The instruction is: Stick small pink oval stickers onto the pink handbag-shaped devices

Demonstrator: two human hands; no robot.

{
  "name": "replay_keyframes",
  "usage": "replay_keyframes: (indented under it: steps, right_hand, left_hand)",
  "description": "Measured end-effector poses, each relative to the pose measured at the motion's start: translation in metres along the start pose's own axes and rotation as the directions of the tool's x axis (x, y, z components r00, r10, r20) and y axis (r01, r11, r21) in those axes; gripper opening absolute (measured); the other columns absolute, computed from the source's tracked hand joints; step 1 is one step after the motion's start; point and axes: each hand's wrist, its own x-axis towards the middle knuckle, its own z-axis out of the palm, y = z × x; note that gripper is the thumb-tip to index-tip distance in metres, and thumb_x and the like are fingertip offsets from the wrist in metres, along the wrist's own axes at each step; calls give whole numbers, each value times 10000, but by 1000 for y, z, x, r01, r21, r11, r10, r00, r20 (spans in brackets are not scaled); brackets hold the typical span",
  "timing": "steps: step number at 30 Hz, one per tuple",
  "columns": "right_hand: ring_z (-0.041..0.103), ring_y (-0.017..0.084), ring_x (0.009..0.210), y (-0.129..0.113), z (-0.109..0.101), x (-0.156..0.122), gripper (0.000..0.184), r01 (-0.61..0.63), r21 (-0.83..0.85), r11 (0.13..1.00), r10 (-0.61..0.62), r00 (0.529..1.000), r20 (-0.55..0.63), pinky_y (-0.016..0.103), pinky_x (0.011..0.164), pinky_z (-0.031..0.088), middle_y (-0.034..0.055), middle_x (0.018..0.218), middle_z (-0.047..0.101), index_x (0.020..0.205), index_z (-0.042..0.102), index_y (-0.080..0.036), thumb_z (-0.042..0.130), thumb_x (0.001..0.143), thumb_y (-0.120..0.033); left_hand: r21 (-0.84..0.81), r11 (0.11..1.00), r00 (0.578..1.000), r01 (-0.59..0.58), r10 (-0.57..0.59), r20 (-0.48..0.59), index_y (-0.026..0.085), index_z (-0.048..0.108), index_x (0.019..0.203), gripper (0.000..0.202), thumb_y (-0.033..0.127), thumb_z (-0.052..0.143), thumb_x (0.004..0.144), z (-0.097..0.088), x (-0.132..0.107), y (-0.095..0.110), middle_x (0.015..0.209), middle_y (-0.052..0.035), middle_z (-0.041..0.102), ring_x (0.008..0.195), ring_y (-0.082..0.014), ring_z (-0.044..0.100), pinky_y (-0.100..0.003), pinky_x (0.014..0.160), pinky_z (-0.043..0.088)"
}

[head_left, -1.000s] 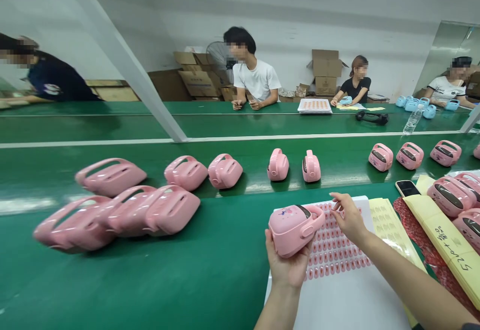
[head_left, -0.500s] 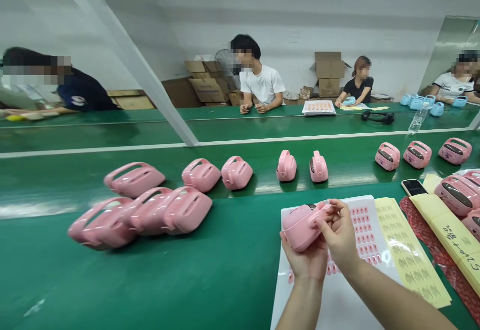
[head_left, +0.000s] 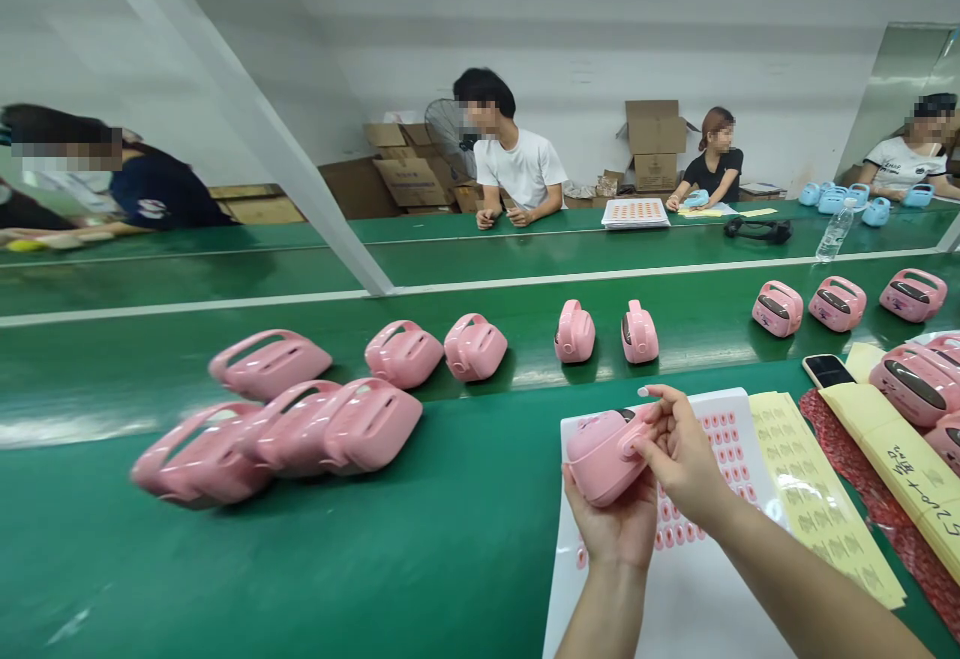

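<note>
My left hand (head_left: 615, 524) cups a pink plastic case with a handle (head_left: 600, 451) from below, over a white sticker sheet (head_left: 720, 439) printed with small pink stickers. My right hand (head_left: 679, 449) is pressed against the right side of that case, fingers curled with thumb and forefinger pinched at its handle end. What the pinch holds is too small to see. Both forearms come in from the bottom right.
Several more pink cases (head_left: 337, 424) lie on the green conveyor belt (head_left: 375, 559) to the left and in a row (head_left: 574, 331) behind. A phone (head_left: 827, 370), yellow sheets (head_left: 817, 499) and more cases (head_left: 915, 384) are at the right. Other people sit across the line.
My right hand left the sticker sheet and came onto the pink case, where it now presses at the handle end. The left hand kept holding the case. The view shifted slightly.
</note>
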Motion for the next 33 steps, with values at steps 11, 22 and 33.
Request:
replay_keyframes:
  steps: [11,22,33]
  right_hand:
    - [562,120,659,-7,-8,7,459,-119,145,982,115,993,31,297,664,505,-10,855,508,1071,474,-242,640,643,-213]
    - [558,134,673,-8,-3,3,441,-107,109,988,112,993,-37,306,659,497,7,861,520,1064,468,-221,625,652,-224]
    - [585,134,660,7,8,-6,318,58,55,997,-50,990,-128,309,639,548,5,819,510,1064,437,-218,557,771,-202]
  left_hand:
    - [40,999,994,-29,24,102,161,557,1138,397,360,461,808,-10,8,0,937,-112,685,823,-228,660,-327,718,534]
    - [0,1000,1000,-13,13,11,178,553,1162,404,392,391,861,5,-5,-2,924,-104,677,780,-209,665,-299,678,539]
    - [-25,999,988,29,-25,155,179,519,1198,495,413,516,761,-21,12,4,1030,-120,665,922,-266,639,-370,800,512]
